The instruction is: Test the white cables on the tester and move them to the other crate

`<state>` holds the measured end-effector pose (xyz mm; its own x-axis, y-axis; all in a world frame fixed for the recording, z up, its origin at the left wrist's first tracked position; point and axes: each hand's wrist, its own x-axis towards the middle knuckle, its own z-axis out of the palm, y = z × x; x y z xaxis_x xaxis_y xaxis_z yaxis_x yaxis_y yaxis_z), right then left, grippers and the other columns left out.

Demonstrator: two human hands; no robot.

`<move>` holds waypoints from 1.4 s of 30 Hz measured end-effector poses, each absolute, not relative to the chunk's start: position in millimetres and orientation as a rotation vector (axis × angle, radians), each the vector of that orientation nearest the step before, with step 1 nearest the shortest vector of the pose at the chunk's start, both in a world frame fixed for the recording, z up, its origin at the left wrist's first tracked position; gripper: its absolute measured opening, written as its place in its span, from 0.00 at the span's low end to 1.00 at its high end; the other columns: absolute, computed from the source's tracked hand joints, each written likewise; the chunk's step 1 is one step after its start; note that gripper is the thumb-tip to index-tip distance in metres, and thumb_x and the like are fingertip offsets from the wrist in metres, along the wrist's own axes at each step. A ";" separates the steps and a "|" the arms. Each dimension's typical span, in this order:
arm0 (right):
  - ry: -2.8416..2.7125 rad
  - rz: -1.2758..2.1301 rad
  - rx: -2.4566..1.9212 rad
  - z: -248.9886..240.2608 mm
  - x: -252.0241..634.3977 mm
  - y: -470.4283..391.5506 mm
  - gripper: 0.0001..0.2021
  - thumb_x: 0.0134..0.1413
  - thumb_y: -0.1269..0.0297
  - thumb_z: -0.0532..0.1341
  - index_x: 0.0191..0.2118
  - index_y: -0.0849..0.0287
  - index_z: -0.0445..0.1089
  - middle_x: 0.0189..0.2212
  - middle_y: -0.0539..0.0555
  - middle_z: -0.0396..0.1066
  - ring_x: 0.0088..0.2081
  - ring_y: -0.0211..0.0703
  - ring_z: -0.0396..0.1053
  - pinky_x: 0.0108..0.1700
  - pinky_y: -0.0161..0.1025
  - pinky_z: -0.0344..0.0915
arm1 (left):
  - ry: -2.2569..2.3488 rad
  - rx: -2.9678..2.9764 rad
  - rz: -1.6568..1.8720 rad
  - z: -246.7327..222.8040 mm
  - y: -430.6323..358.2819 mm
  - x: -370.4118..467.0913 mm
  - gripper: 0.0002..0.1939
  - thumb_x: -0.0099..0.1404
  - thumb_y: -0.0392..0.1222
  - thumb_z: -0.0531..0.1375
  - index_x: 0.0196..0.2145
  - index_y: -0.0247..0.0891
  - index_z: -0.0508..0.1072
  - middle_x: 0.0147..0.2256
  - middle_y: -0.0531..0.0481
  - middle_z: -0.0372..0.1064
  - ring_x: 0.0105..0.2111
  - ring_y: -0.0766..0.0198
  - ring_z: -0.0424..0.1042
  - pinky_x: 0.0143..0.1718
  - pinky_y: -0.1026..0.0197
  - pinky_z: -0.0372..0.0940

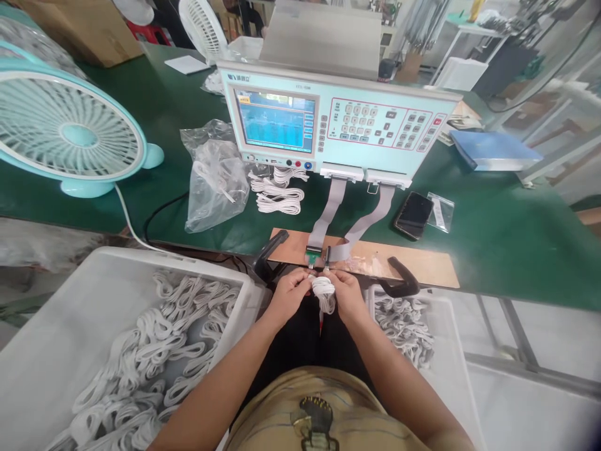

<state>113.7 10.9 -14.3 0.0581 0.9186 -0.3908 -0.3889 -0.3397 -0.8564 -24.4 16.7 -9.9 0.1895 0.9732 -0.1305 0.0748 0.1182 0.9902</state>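
A coiled white cable point(323, 293) hangs between my two hands at the table's front edge. My left hand point(295, 289) pinches one end of it, close below a small green circuit board point(313, 257). With closed fingers, my right hand point(345, 289) grips the other end beside a second connector point(327, 255). Both ends meet the sockets there, but whether they are fully seated I cannot tell. Grey ribbon cables point(331, 210) run from these connectors up to a white cable tester point(335, 119) with a lit blue screen.
A wooden board point(432, 266) is held at the edge by black clamps point(270, 255). White bins with coiled cables point(141, 351) stand left and right. On the table are a fan point(77, 134), a plastic bag point(216, 181), cable bundles point(280, 200), a phone point(413, 215) and a blue folder point(495, 150).
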 end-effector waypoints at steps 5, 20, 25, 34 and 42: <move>-0.628 1.552 -1.188 -15.9 114.0 10.5 0.11 0.40 0.58 0.66 0.25 0.61 0.74 0.21 0.49 0.71 0.23 0.34 0.63 0.29 0.33 0.59 | 1.295 1.111 1.110 -18.5 15.6 -13.1 0.16 0.56 0.45 0.56 0.15 0.35 0.61 0.18 0.57 0.54 0.21 0.71 0.56 0.26 0.67 0.54; -0.694 1.541 -1.226 -18.0 115.9 12.3 0.12 0.39 0.56 0.66 0.25 0.61 0.73 0.22 0.51 0.71 0.25 0.38 0.65 0.31 0.35 0.62 | 1.314 0.969 1.124 -20.8 18.5 -8.6 0.14 0.52 0.44 0.58 0.14 0.36 0.63 0.20 0.53 0.64 0.27 0.65 0.65 0.29 0.64 0.60; -0.696 1.547 -1.215 -19.5 116.3 11.8 0.10 0.40 0.58 0.66 0.27 0.60 0.74 0.23 0.51 0.72 0.27 0.38 0.66 0.32 0.35 0.62 | 1.273 0.923 1.131 -18.6 18.7 -7.7 0.15 0.52 0.44 0.59 0.14 0.36 0.63 0.19 0.54 0.62 0.27 0.65 0.65 0.29 0.65 0.60; -0.690 1.482 -1.287 -23.3 120.0 12.8 0.10 0.36 0.59 0.66 0.26 0.60 0.74 0.21 0.50 0.71 0.23 0.37 0.64 0.30 0.36 0.61 | 1.323 0.921 1.101 -24.3 14.3 0.2 0.16 0.55 0.51 0.57 0.20 0.34 0.70 0.20 0.53 0.64 0.23 0.67 0.64 0.27 0.65 0.61; -0.653 1.355 -1.348 -30.3 118.8 17.1 0.11 0.25 0.66 0.69 0.22 0.61 0.71 0.22 0.48 0.68 0.24 0.34 0.64 0.27 0.33 0.62 | 1.610 1.415 1.213 -9.3 -1.6 -131.9 0.14 0.61 0.49 0.52 0.32 0.38 0.71 0.37 0.46 0.70 0.39 0.61 0.68 0.44 0.62 0.59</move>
<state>118.8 17.1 -30.3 0.2043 0.9138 -0.3510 -0.2947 -0.2845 -0.9122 -131.9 -1.6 -9.3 -0.1913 0.9771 0.0927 0.3586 -0.0183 0.9333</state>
